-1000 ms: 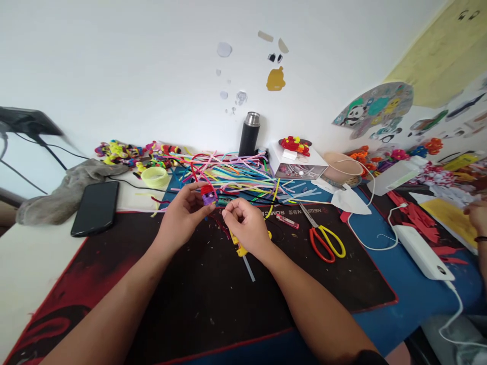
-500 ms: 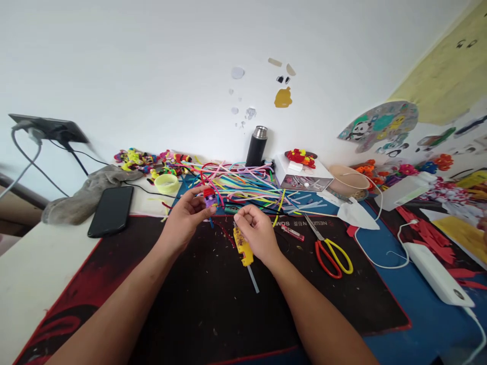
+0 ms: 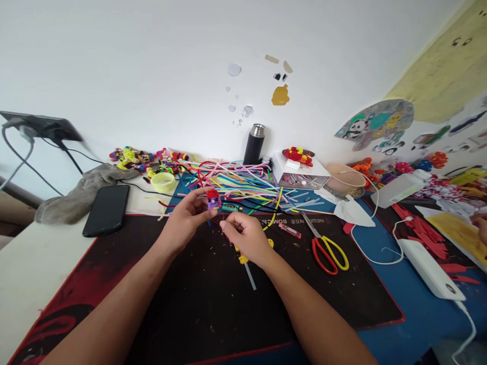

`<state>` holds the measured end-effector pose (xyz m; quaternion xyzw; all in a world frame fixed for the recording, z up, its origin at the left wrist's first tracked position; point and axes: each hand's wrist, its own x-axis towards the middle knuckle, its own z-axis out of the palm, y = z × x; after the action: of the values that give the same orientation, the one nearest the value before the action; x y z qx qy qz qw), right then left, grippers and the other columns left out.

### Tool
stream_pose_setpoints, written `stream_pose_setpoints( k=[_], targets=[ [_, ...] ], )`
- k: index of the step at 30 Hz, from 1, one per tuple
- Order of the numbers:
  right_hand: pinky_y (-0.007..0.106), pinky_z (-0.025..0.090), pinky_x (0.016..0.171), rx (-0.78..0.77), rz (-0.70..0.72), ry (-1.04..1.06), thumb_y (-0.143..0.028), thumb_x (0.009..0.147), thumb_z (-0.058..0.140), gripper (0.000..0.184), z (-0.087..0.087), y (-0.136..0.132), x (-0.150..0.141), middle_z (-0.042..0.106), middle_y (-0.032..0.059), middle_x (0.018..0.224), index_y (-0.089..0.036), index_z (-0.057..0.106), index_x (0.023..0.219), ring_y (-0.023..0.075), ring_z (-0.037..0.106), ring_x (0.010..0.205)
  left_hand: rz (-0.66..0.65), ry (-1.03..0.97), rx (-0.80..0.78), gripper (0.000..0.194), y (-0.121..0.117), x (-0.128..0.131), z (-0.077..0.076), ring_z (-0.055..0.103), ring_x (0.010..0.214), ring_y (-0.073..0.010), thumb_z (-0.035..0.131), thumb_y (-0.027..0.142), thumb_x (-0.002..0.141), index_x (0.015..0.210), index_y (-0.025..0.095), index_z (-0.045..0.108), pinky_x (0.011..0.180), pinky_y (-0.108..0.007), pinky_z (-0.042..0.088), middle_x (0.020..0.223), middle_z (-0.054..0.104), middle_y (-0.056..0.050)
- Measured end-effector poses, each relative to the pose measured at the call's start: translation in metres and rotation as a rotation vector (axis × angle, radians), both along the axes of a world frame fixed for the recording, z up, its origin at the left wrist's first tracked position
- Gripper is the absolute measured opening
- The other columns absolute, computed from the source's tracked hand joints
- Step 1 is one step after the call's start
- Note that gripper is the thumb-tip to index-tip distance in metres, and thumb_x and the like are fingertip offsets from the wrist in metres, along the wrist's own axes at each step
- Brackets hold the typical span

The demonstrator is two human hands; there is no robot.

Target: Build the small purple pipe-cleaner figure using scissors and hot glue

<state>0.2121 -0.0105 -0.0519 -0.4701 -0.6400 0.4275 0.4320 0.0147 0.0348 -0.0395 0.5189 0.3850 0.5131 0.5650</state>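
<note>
My left hand [image 3: 189, 218] pinches a small fuzzy pipe-cleaner figure [image 3: 213, 201], purple with a red top, holding it up over the mat's back edge. Close to its right, my right hand [image 3: 243, 233] has thumb and fingers pressed together; anything between them is too small to make out. Under the right hand, a yellow glue gun [image 3: 242, 259] lies on the black mat [image 3: 213, 304], mostly covered, with a clear glue stick [image 3: 250, 276] poking out toward me. A small green item [image 3: 230, 207] lies just behind the hands.
Many coloured pipe cleaners [image 3: 243, 181] lie heaped behind the mat. Red-and-yellow scissors [image 3: 325, 248] rest at right, near a white power strip [image 3: 431, 268]. A black phone [image 3: 106, 210] is at left. A black flask [image 3: 254, 144] stands at the wall. Another person's hand [image 3: 481, 225] shows at the right edge.
My right hand has shifted left, its fingertips closer to the figure, and now covers more of the glue gun. My left hand still holds the figure. The whole view has shifted slightly.
</note>
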Motion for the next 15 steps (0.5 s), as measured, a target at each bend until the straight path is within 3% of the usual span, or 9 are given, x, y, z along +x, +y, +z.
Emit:
stream_pose_setpoints(
  k=[5, 15],
  targets=[
    [0.027, 0.044, 0.06, -0.013, 0.06, 0.093, -0.042, 0.096, 0.075, 0.021, 0.0051, -0.0014, -0.0014, 0.065, -0.0044, 0.076, -0.025, 0.063, 0.093, 0.0132, 0.055, 0.062, -0.01, 0.031, 0.013, 0.068, 0.0002, -0.0001, -0.0023, 0.075, 0.097, -0.0248, 0.102, 0.037, 0.073, 0.135, 0.026, 0.076, 0.089, -0.039, 0.06, 0.102, 0.082, -0.003],
    [0.027, 0.043, 0.057, -0.009, -0.036, 0.148, -0.054, 0.098, 0.071, 0.031, 0.0049, 0.004, 0.0012, 0.057, -0.0049, 0.071, -0.026, 0.06, 0.093, 0.0146, 0.053, 0.06, -0.028, 0.027, -0.015, 0.068, -0.0003, 0.0022, -0.0036, 0.076, 0.101, -0.0257, 0.104, 0.038, 0.072, 0.134, 0.027, 0.078, 0.094, -0.041, 0.06, 0.109, 0.084, -0.006]
  ],
)
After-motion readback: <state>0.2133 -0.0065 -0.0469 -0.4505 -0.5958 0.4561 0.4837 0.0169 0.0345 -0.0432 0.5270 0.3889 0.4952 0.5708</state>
